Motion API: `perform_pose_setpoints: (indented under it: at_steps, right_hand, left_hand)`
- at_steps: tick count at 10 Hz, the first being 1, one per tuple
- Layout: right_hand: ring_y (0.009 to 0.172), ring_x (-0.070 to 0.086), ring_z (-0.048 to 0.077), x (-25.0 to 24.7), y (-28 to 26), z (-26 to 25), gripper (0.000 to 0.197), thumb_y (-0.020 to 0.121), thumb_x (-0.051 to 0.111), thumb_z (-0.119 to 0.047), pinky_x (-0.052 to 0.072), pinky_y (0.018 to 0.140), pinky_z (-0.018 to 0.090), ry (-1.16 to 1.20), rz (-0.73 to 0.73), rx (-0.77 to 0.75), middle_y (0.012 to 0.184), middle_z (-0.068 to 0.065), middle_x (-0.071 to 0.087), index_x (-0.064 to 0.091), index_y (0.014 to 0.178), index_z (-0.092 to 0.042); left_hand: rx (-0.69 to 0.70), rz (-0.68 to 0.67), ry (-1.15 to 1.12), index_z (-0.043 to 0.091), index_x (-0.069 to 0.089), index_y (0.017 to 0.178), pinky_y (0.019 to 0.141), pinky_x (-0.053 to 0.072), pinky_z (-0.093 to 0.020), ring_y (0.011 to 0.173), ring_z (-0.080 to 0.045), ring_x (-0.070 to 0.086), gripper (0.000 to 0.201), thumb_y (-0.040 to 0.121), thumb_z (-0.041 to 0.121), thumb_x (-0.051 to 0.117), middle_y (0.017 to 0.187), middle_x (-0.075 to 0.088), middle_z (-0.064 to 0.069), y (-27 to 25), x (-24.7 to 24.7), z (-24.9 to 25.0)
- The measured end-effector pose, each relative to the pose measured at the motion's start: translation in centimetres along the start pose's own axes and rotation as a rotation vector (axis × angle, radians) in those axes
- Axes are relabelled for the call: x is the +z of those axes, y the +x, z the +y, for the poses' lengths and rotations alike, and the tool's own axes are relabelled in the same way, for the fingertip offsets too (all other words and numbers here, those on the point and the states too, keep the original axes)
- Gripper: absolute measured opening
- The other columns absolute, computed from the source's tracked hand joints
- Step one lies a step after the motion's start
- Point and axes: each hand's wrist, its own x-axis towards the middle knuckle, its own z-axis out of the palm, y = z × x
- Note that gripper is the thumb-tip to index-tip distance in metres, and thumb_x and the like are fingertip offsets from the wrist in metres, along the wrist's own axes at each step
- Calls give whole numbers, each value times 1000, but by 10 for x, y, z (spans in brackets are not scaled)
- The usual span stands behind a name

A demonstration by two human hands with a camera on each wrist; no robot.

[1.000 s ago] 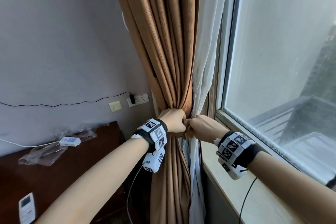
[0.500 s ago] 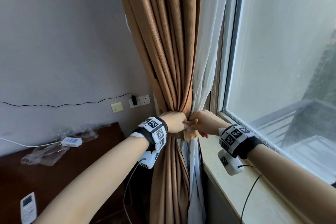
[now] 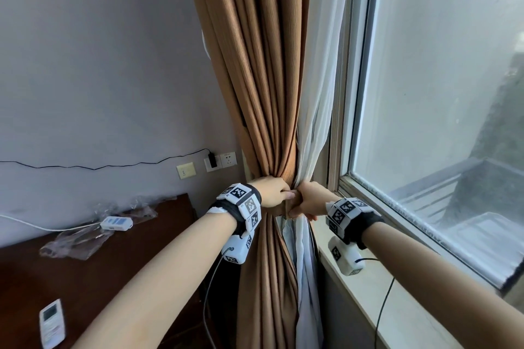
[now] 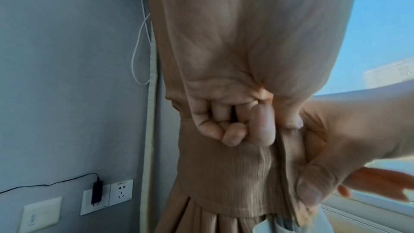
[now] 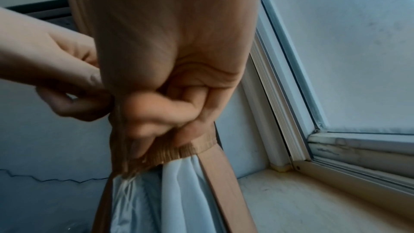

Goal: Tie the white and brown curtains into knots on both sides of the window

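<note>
The brown curtain (image 3: 263,79) and the white sheer curtain (image 3: 320,93) hang gathered into one bundle at the window's left side. A ribbed brown band (image 4: 235,174) wraps the bundle at waist height. My left hand (image 3: 273,191) grips the band and the brown folds from the left, fingers curled (image 4: 233,127). My right hand (image 3: 309,201) pinches the band's other end (image 5: 197,145) from the right, thumb pressed on the fabric. The two hands touch over the band. Below it the white curtain (image 5: 179,192) spills out between brown folds.
A pale windowsill (image 3: 397,306) runs under my right forearm, with the window glass (image 3: 439,93) beyond. On the left is a dark wooden table (image 3: 127,263) with a remote (image 3: 52,323), a plastic bag (image 3: 76,241) and a white adapter (image 3: 116,223). Wall sockets (image 3: 221,161) sit behind it.
My right hand has slid left against my left hand and turned its grip on the band. The left hand has stayed where it was on the bundle.
</note>
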Motion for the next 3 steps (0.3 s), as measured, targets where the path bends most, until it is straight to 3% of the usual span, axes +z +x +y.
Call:
perform_pose_setpoints:
  at_steps: [1, 2, 3]
  right_hand:
    - [55, 70, 14, 2, -14, -4, 23, 81, 70, -31, 60, 71, 35, 98, 9, -41, 66, 6, 72, 59, 92, -13]
    - [52, 68, 8, 6, -32, -4, 32, 88, 63, -36, 59, 70, 36, 75, 93, -77, 78, 0, 72, 45, 111, -23]
    - [55, 67, 7, 7, -50, -5, 41, 90, 58, -34, 58, 71, 36, 4, 198, -118, 84, 0, 73, 37, 125, -28]
  left_hand:
    - [-3, 21, -42, 10, 60, 92, 64, 35, -31, 77, -26, 55, 40, 101, 42, 37, 72, 54, -2, -12, 2, -2]
    - [-13, 72, -68, 16, 56, 118, 71, 43, -32, 94, -29, 61, 31, 100, 38, 43, 99, 63, -10, -25, 10, -7]
    - [-6, 102, -69, 17, 42, 137, 83, 50, -38, 102, -29, 61, 42, 98, 34, 47, 116, 62, -15, -36, 17, -11]
